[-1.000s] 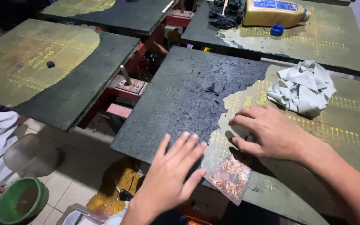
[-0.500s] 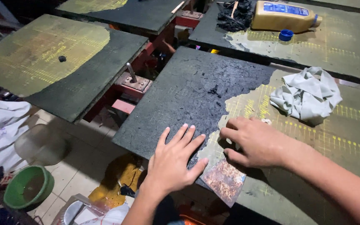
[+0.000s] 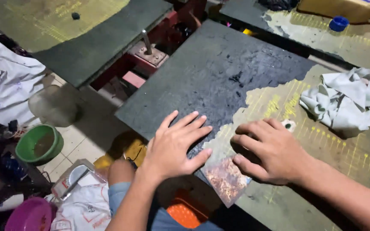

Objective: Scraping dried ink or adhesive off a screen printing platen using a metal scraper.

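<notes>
Head view — dark board (image 3: 219, 81), tiled floor (image 3: 82, 137)

- I have one view only, from the camera worn on the head, so there is no second view for it to share ground with.
- It looks steeply down and a little forward over the dark board (image 3: 219, 81), from close above its near edge.
- My left hand (image 3: 174, 147) and right hand (image 3: 273, 149) sit low in the middle of the frame, near the lens, with the forearms running off the bottom edge.
- The far side of the frame takes in a second board (image 3: 86, 38) at upper left and a crumpled cloth (image 3: 347, 100) at right.
- The lower left looks past the board's edge to the floor, where a green bowl (image 3: 39, 145) stands.
</notes>
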